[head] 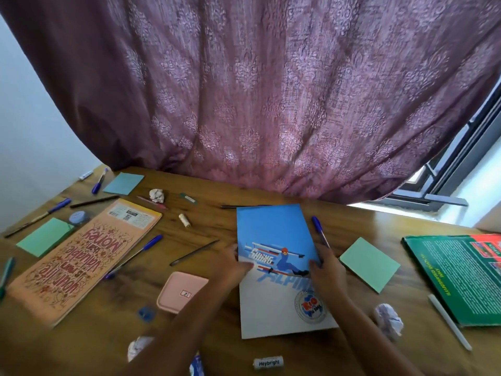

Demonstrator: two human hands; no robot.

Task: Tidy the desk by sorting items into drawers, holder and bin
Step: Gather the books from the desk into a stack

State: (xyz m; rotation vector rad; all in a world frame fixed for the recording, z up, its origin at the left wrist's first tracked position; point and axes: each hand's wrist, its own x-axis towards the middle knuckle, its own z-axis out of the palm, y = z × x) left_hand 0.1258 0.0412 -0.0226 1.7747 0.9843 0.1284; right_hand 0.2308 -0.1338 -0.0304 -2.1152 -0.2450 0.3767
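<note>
We see a blue-and-white skiing notebook (279, 270) lying flat near the middle of the wooden desk (211, 221), toward its near edge. The left hand (233, 263) grips its left edge, thumb on the cover and fingers seemingly curled under, though we cannot see them. The right hand (326, 267) clasps the right edge the same way, thumb pressed on the cover.

Just beside the right hand, a blue pen (320, 231) lies along the notebook's right edge. Right of that sits a green sticky pad (369, 264), and near the desk's right edge a green book (461, 278) with a white pen (450, 321) along its near side. A crumpled paper ball (388, 320) rests between the notebook and that book.

Left of the notebook we find a pink square case (182, 291), a dark pencil (193, 252) and a second blue pen (135, 253). Further left lies an orange notebook (84, 256) with upside-down lettering, another green pad (44, 236) toward the left edge, and a blue pad (123, 183) near the far left corner. A second paper ball (157, 195) and a small cream spool (184, 220) sit toward the far edge. At the near edge lies a white eraser (268, 363) marked Heybright. A purple curtain (257, 90) hangs behind the desk.
</note>
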